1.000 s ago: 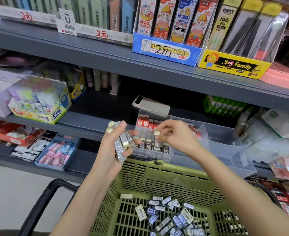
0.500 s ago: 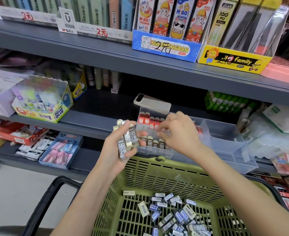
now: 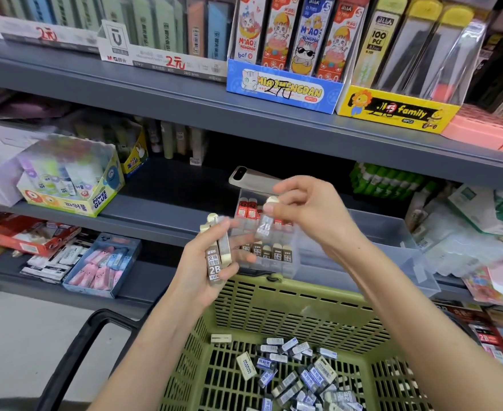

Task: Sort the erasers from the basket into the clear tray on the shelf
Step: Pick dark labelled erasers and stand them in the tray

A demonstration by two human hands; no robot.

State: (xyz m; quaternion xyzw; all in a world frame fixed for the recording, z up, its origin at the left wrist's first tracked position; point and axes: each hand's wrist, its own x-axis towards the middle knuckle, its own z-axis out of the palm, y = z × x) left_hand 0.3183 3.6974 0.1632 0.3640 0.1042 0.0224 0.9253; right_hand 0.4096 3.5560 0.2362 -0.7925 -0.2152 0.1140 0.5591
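My left hand [image 3: 198, 266] grips a small bunch of brown-sleeved 2B erasers [image 3: 217, 252] upright, in front of the clear tray [image 3: 392, 241] on the middle shelf. My right hand [image 3: 309, 215] pinches one eraser [image 3: 265, 222] by its white top, blurred, just above the tray's left compartment. That compartment holds rows of red-sleeved and brown-sleeved erasers [image 3: 269, 252] standing on end. The tray's right part looks bare. Below my arms, the green basket [image 3: 274, 304] holds several loose erasers [image 3: 297, 372] with blue and grey sleeves.
A phone [image 3: 253, 178] lies on the shelf behind the tray. A glue-stick box [image 3: 75, 185] stands at the left, a blue box of pink erasers [image 3: 101, 265] on the lower shelf. Display boxes line the upper shelf. The basket's black handle [image 3: 75, 354] hangs at its left.
My right hand has risen from the tray's left compartment and now pinches one eraser above it. My left hand's bunch looks smaller by one and has shifted slightly.
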